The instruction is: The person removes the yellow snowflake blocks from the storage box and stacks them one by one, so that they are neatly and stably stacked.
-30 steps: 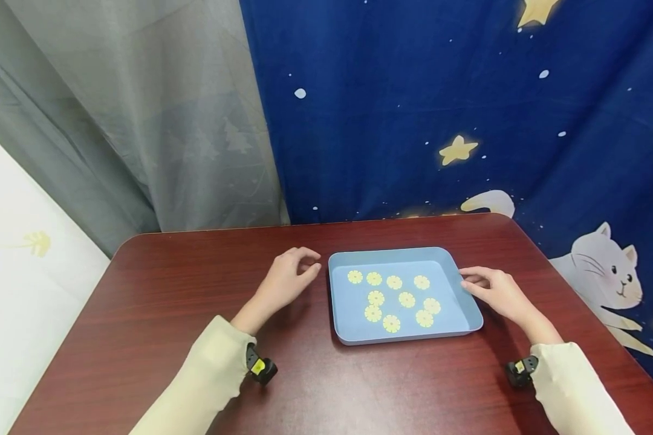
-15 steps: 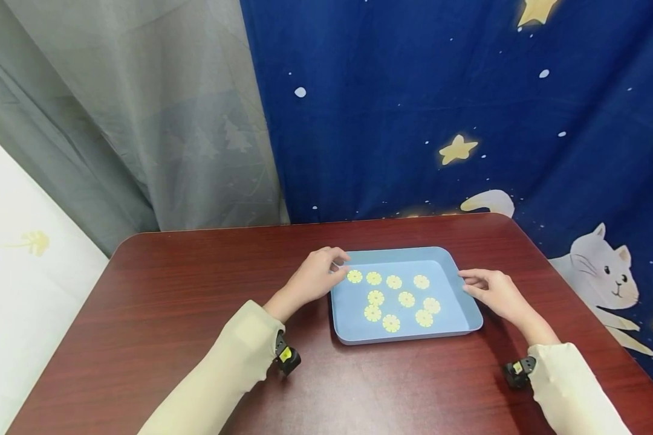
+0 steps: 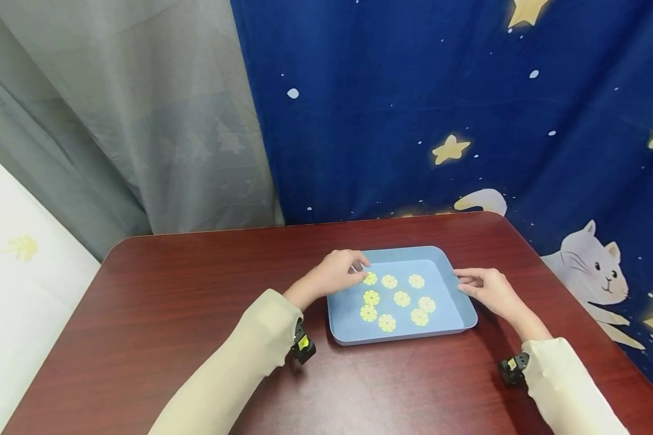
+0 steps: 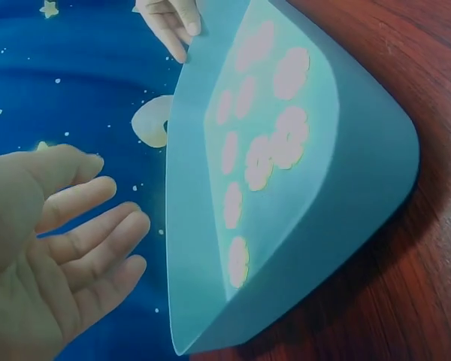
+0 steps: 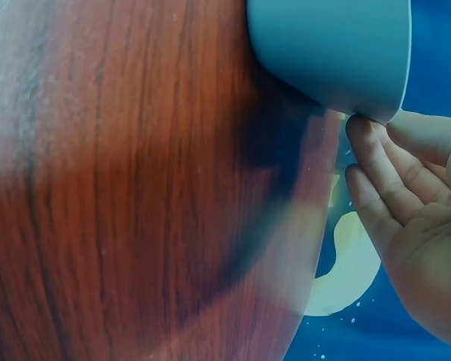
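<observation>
In the head view a shallow blue tray (image 3: 345,326) lies on the table, with several yellow flower-shaped pieces (image 3: 401,298) on its floor; whether they are loose or printed I cannot tell. My left hand (image 3: 338,270) hovers over the tray's back left corner and hides part of it. Seen from the left wrist, that hand (image 4: 64,233) has relaxed, slightly bent fingers, holds nothing and is apart from the tray's rim. At the opposite end, my right hand (image 3: 490,291) pinches the tray's right rim. The right wrist view shows the thumb (image 5: 425,134) and fingertips at that rim.
The dark red wooden table (image 3: 196,326) extends around the tray. A blue star-patterned curtain (image 3: 359,121) and a grey one (image 3: 196,121) hang behind its far edge. A wrist camera (image 3: 303,345) sits on the left wrist, another wrist camera (image 3: 513,370) on the right.
My left hand has moved right, from beside the tray to above its left end, now covering the back left piece. The right hand stays at the right rim. The head view has shifted slightly.
</observation>
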The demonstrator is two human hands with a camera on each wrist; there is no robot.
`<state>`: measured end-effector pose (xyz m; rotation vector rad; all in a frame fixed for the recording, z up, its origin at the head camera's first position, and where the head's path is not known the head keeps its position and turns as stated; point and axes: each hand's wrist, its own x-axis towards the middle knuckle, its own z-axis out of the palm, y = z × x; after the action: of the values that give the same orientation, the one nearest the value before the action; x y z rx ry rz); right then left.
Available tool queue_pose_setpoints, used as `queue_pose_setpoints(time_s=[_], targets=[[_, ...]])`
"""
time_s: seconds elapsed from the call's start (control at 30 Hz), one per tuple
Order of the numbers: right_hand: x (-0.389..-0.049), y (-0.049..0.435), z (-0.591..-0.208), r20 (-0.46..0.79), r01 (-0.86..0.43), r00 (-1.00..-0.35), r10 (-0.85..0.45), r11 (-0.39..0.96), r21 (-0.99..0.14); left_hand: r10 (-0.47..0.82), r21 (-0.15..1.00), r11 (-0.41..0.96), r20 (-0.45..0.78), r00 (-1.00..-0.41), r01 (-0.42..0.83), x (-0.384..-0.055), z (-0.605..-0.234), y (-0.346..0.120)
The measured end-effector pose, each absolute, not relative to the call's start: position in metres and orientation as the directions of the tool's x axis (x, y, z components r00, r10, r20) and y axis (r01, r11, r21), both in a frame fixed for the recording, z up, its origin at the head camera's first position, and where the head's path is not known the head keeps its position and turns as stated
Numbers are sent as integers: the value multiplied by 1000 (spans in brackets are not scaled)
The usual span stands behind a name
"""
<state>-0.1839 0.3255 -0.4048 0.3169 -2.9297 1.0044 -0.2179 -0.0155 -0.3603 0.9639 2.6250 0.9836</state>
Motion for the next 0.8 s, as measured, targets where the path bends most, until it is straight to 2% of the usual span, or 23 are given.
queue_pose_setpoints(time_s=[0.27,0.6,0.8], targets=[[-184,328,-405,72,-181,-982,-174,769,-613,751,604,537,-25,-659,589,-225,-364,2],[-185,327,-404,63,-178,-982,-178,761,-624,776,615,585,-236,-585,529,-232,-365,25],[-186,328,-406,59,-176,-982,-178,765,-619,796,644,573,-292,-530,506,-235,-369,34]])
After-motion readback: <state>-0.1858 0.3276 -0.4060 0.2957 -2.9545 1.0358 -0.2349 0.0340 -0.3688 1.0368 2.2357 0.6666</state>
